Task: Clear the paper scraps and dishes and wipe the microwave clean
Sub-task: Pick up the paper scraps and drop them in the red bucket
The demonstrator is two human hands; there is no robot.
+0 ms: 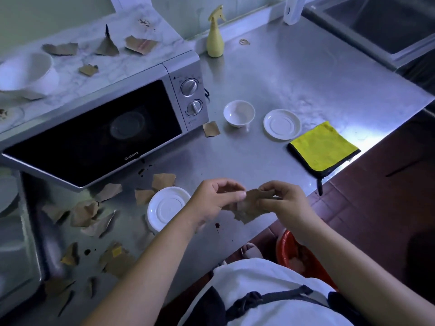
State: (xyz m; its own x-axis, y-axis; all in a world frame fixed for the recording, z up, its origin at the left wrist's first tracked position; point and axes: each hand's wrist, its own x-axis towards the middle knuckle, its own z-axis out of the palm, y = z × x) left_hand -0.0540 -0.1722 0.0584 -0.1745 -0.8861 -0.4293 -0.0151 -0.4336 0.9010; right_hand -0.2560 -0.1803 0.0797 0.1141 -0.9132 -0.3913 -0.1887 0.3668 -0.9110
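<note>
stainless counter [270,74] running under tiled wall, sink [386,27] lying far right. left hand [215,201] and right hand [283,203] both pinching bunch of brown paper scraps [249,208] above counter edge. more scraps [94,212] littering counter beside saucer [168,205]. microwave [101,118] sitting closed, scraps and bowl on top. yellow cloth [323,149], spray bottle [215,36] standing apart. red bin [299,257] half hidden below.

Both hands meet over the tabletop's [270,85] near edge, left hand [215,202] and right hand [286,203] each with a grip on one brown paper scrap [249,208]. A white saucer [164,208] sits just left, loose scraps [94,212] beyond it below the microwave [98,128].
</note>
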